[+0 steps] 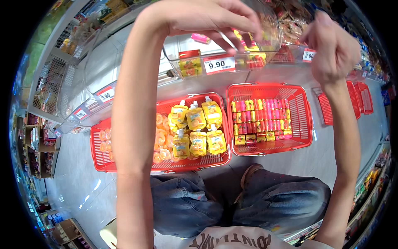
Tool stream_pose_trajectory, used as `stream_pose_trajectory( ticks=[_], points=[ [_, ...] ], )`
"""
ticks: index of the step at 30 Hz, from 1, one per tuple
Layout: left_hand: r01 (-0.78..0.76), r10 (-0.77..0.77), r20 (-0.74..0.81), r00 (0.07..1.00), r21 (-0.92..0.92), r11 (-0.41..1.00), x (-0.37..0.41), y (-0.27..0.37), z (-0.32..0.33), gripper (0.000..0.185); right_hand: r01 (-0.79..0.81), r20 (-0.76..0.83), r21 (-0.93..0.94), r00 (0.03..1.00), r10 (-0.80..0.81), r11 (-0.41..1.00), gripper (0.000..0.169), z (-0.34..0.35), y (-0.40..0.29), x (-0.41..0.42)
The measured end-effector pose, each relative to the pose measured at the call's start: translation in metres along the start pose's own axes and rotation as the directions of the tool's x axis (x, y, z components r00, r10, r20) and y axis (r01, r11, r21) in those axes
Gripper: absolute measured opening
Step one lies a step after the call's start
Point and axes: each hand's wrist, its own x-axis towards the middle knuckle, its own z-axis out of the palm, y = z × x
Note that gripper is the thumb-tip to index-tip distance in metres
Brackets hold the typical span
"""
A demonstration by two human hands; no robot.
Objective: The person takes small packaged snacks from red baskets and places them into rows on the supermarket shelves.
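My left hand (217,23) is over a clear plastic bin (169,56) on the shelf, its fingers bent downward. Under those fingers lie yellow and pink wrapped packs (248,40); whether the fingers grip one is unclear. A single pink roll (200,38) lies on the white bottom of the bin. My right hand (335,46) is raised at the right, fingers curled, near the shelf's front edge; its fingertips are partly hidden. Below, a red basket (306,124) holds rows of small yellow, red and pink wrapped rolls (261,119).
Left of it, another red basket (99,165) holds yellow spouted pouches (196,116) and orange jelly cups (160,124), partly behind my left forearm. Price tags (219,64) line the shelf edge. More red baskets (354,99) stand at right. My bent knees (279,199) are close to the baskets.
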Motion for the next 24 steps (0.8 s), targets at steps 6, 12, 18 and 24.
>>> stream_pose_trajectory(
  ticks=[6, 12, 18, 24],
  points=[
    [0.642, -0.557, -0.425, 0.714, 0.716, 0.275, 0.03, -0.071, -0.018, 0.058, -0.47, 0.507, -0.098, 0.735, 0.45, 0.877, 0.031, 0.047, 0.009, 0.068],
    [0.722, -0.597, -0.435, 0.674, 0.56, 0.406, 0.047, -0.094, -0.007, 0.05, -0.425, 0.605, -0.13, 0.682, 0.411, 0.896, 0.031, 0.081, 0.03, 0.046],
    [0.738, -0.638, -0.43, 0.638, 0.579, 0.347, 0.046, -0.084, -0.005, 0.049, -0.43, 0.673, -0.095, 0.636, 0.376, 0.898, 0.029, 0.094, 0.042, 0.026],
    [0.31, -0.302, -0.361, 0.882, -0.038, 0.95, 0.019, -0.053, -0.016, 0.019, -0.393, 0.55, 0.144, 0.795, 0.257, 0.908, 0.024, 0.071, 0.029, 0.031]
  ],
)
